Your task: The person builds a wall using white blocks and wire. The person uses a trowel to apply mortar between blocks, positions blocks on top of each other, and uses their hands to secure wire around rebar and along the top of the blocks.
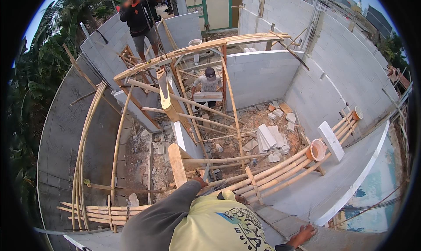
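Note:
My left hand [201, 182], at the end of a grey sleeve, is closed beside the upright timber post [177, 165]. A narrow grey blade-like piece [206, 172] sticks up at its fingers; its lower end is hidden, so I cannot make out what the hand grips. On the right, my right hand [302, 235] rests on the grey top of a wall [280, 220], fingers spread, holding nothing. Bamboo poles [274, 177] lashed into a platform run just beyond my body. What looks like a hand saw [163, 88] lies on the timber ahead.
An orange bucket [316, 150] and a white block [331, 141] sit on the bamboo. Below, a person [209, 85] carries a pale block [208, 96]. Another person [139, 21] stands on the far scaffold [197, 47]. Rubble and stacked white slabs [268, 138] cover the ground.

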Demonstrator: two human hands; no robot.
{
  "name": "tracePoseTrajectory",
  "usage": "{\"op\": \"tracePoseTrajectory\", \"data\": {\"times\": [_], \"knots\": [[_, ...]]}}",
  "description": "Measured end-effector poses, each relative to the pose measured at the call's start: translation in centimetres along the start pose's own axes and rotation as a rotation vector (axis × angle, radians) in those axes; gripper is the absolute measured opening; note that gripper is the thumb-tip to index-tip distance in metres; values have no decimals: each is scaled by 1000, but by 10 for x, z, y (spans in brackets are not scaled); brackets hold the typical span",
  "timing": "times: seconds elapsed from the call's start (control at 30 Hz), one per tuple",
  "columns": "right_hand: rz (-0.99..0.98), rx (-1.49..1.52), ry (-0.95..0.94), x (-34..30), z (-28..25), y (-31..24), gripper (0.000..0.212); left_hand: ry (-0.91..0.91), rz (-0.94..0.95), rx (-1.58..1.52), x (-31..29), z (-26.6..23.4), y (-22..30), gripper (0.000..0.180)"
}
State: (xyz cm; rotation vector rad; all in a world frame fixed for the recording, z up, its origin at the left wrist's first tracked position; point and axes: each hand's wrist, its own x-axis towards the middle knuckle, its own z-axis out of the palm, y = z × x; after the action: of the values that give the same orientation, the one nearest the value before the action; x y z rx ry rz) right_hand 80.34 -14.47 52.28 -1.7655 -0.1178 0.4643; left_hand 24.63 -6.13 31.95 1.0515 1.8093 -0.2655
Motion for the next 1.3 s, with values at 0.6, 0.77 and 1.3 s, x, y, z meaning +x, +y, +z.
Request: {"op": "tracePoseTrajectory", "data": {"times": [0.6,0.77,1.3], "knots": [[-311,-269,-234,40,-14,37,46,30,227,195,32,1,185,52],[-268,-273,-238,42,19,26,50,123,220,231,29,13,189,48],[-50,-186,-117,64,23,18,64,41,50,-18,7,20,85,51]]}}
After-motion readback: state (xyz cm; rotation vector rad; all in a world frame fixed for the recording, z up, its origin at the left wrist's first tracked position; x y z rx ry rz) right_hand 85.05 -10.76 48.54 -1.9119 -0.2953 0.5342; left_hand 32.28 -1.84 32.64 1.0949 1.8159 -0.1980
